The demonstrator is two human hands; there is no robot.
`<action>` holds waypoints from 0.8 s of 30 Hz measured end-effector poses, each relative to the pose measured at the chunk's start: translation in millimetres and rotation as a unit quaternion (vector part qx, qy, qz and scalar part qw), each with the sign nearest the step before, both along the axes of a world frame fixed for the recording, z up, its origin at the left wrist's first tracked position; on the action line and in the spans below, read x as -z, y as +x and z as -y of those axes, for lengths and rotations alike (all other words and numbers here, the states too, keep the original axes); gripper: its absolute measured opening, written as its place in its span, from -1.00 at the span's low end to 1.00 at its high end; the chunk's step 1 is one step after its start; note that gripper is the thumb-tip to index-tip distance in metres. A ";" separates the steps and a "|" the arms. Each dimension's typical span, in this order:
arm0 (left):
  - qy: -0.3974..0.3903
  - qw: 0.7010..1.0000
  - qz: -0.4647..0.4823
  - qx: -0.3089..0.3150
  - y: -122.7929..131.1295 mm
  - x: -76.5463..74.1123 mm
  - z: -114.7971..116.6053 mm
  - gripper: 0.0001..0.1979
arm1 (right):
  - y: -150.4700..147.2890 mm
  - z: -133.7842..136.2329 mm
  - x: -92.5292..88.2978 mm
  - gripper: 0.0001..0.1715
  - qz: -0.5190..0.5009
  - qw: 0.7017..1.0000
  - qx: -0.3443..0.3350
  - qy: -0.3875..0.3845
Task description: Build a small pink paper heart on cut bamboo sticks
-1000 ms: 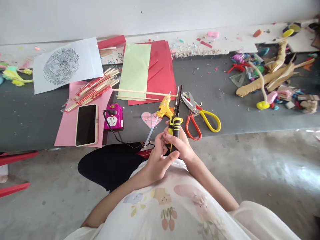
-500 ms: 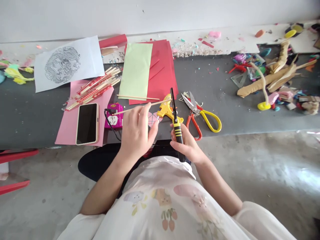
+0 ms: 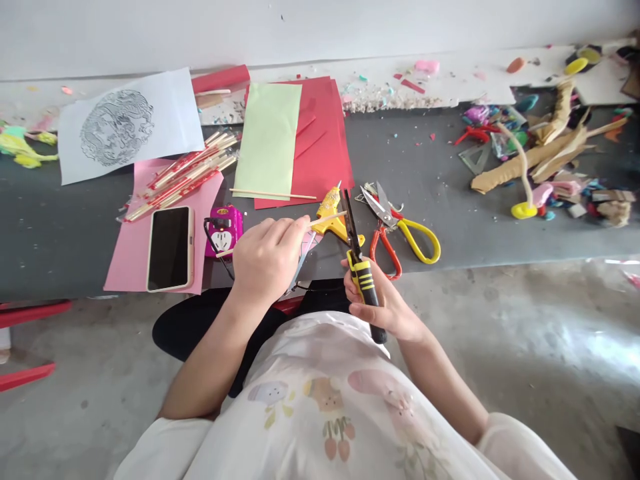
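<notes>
My left hand (image 3: 267, 257) is closed around a thin wooden chopstick (image 3: 327, 219), whose tip reaches right to the jaws of the pliers (image 3: 365, 287). My right hand (image 3: 383, 303) grips those pliers by their black-and-yellow handles, with the dark jaws pointing away from me. Whether the jaws touch the chopstick is hard to make out. Just behind the tip lies a yellow glue gun (image 3: 331, 212). Another chopstick (image 3: 273, 194) rests along the near edge of the green paper (image 3: 269, 143). Scissors (image 3: 400, 223) with red and yellow handles lie to the right of the pliers.
To the left are a phone (image 3: 171, 249) on pink paper (image 3: 125, 257), a purple power socket (image 3: 225, 230) and wrapped chopsticks (image 3: 185, 177). A dragon drawing (image 3: 120, 127) and red sheets (image 3: 325, 147) lie further back. Craft scraps (image 3: 550, 160) cover the far right.
My left fingers have closed more tightly around the chopstick. The pliers have tilted and come slightly nearer my body, with their jaws now at the chopstick's tip.
</notes>
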State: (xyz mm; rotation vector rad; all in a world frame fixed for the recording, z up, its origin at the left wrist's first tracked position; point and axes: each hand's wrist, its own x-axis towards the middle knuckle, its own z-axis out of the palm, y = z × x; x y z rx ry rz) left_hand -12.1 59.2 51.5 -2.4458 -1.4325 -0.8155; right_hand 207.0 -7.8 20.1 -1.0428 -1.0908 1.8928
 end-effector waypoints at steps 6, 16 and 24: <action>-0.015 1.000 -0.018 -0.016 4.6 -0.4 2.8 -0.75 | -9.3 -0.7 2.2 -0.39 0.048 0.998 0.024 0.040; -0.258 0.956 0.140 0.008 32.6 3.9 35.5 -0.65 | -21.9 -13.1 12.1 -0.48 -0.003 0.987 0.160 -0.018; -0.597 0.697 0.397 0.032 53.0 29.1 54.8 -0.11 | -26.6 -25.4 12.1 -0.59 -0.027 0.978 0.207 0.002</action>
